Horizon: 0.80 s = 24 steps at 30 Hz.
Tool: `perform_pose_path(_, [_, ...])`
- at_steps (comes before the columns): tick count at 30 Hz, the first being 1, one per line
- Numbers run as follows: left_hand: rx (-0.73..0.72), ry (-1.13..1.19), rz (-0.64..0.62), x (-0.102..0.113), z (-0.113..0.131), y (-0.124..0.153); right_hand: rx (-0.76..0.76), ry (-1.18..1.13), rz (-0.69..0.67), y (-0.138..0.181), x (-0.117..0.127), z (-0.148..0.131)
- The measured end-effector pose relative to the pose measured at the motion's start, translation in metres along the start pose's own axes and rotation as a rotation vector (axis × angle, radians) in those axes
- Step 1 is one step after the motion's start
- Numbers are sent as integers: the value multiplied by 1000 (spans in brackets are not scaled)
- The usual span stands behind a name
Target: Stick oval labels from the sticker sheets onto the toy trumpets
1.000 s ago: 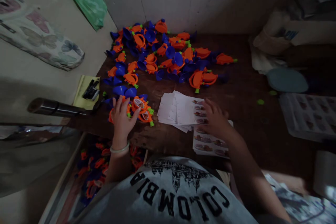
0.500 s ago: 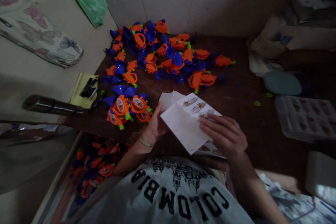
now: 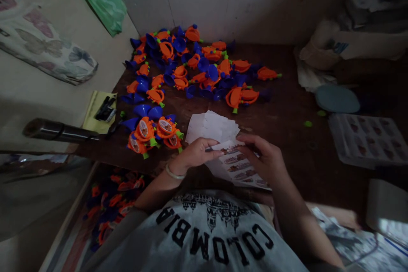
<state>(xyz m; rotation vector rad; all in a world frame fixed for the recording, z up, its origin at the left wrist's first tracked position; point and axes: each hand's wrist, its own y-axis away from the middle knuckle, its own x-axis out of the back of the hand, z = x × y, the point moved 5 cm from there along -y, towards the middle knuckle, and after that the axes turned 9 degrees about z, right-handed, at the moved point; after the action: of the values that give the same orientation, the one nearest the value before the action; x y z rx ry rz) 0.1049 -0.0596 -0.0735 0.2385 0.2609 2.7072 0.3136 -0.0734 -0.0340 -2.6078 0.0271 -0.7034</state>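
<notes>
Both hands are at a sheet of printed stickers (image 3: 240,169) at the table's near edge, its rows of small pictures facing up. My left hand (image 3: 199,153) pinches the sheet's upper left part between thumb and fingers. At the upper right edge my right hand (image 3: 266,157) has thumb and fingers closed on the same sheet; its fingertips partly cover the top row. Just beyond lie several white paper pieces (image 3: 210,125), blank side up. Left of my left hand is a small group of orange and blue toy trumpets (image 3: 145,129) with oval stickers.
A large heap of toy trumpets (image 3: 194,63) covers the back of the table. More trumpets (image 3: 117,199) lie below at the left. A dark cylinder (image 3: 60,131) and a yellow pad (image 3: 98,112) are at the left; a clear plastic box (image 3: 366,140) stands at the right.
The sheet has gone from raised and tilted, pale back partly showing, to lower with its printed side up. My right hand has shifted to its upper edge; my left hand has come inward.
</notes>
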Motion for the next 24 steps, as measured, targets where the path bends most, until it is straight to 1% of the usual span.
perform_pose_path(1, [-37,-61,3,1,4,0,-38,-4,12,0,-3,3])
perform_pose_path(3, [-127,-189,62,7,16,1,-60,27,59,2,-5,4])
perform_pose_path(6, [-247,-297,184,12,36,3,15,97,103,4,-7,-4])
perform_pose_path(9, [-311,-302,238,8,51,3,104,157,101,5,-10,-16])
perform_pose_path(11, [-335,-235,244,4,57,2,122,190,99,5,-12,-21])
perform_pose_path(15, [-300,-68,216,-3,57,-2,141,212,149,4,-10,-29])
perform_pose_path(19, [-214,42,189,-4,55,-2,226,226,195,8,-10,-38])
perform_pose_path(24, [-176,140,166,-4,59,0,371,251,365,23,-11,-38])
